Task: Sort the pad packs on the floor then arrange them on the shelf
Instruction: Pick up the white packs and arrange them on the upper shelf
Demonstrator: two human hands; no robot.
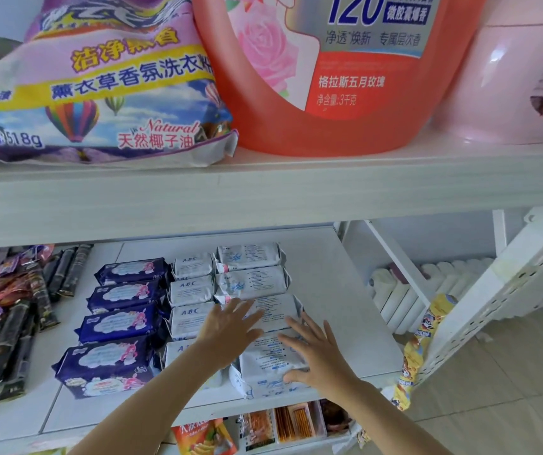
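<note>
Your way in runs under the upper shelf board, which hangs low over the back rows. On the shelf, bare surface lies right of the white pad packs — room to pass there. To the left, navy pad packs and dark snack packets crowd the surface; the slanted white bracket bounds the right.

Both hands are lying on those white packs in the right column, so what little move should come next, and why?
Probably nudge the front white pad pack backward and square it. It sits skewed, its front end overhanging the white shelf's edge, while the left hand and right hand lie flat on the column.
</note>
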